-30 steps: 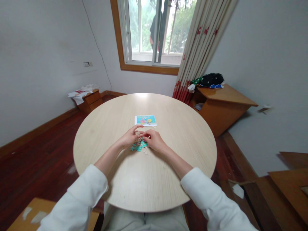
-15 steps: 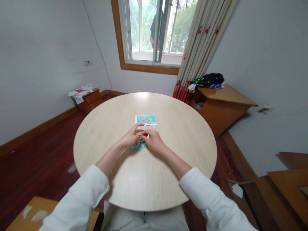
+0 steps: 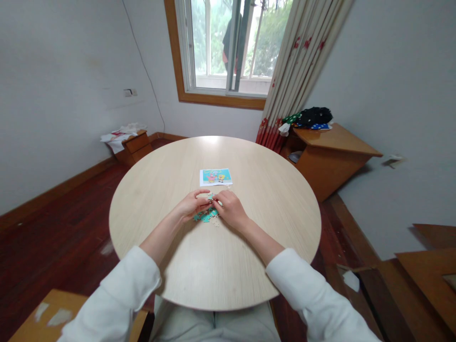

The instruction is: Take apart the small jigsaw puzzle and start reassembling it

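A small heap of teal and pale jigsaw puzzle pieces (image 3: 204,218) lies on the round table (image 3: 217,266), just below my hands. My left hand (image 3: 193,205) is closed, thumb and fingers pinched on a puzzle piece above the heap. Facing it, my right hand (image 3: 231,207) is closed with its fingertips together at the same spot, gripping a puzzle piece. Teal shows between the fingertips, but the fingers cover most of what they hold. Beyond the hands lies a picture card (image 3: 216,176) with cartoon figures on a teal ground.
A few loose pieces lie by the card's lower right corner. A wooden cabinet (image 3: 331,156) with cloths on top stands at the back right. A small drawer unit (image 3: 137,145) is at the back left. A person is partly visible outside the window (image 3: 213,47).
My left hand has lowered and its fingers have drawn in, uncovering the card's lower left part. A teal piece now shows between the hands. My right hand has barely moved.
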{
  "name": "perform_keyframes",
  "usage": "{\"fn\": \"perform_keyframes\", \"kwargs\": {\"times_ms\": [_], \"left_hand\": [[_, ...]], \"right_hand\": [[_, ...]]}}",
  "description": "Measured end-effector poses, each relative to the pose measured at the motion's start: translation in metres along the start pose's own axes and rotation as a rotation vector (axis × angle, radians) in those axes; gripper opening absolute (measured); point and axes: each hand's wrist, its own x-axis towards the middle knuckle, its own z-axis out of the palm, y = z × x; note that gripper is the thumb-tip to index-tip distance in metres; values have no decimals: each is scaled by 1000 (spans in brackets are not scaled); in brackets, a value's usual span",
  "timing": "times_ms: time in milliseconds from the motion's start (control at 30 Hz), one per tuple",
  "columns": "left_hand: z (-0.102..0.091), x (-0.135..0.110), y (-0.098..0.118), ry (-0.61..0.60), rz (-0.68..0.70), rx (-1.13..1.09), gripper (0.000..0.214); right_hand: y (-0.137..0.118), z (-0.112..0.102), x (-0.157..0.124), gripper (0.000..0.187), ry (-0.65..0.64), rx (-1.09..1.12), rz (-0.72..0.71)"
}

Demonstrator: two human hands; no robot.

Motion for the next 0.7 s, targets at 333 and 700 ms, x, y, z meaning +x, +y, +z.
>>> {"fn": "perform_keyframes", "kwargs": {"times_ms": [333, 700], "left_hand": [[1, -12, -1, -126, 199, 334, 51], [-2, -15, 3, -107, 168, 472, 41]], "right_hand": [[3, 9, 11, 17, -109, 813, 610], [7, -1, 9, 30, -163, 983, 646]]}}
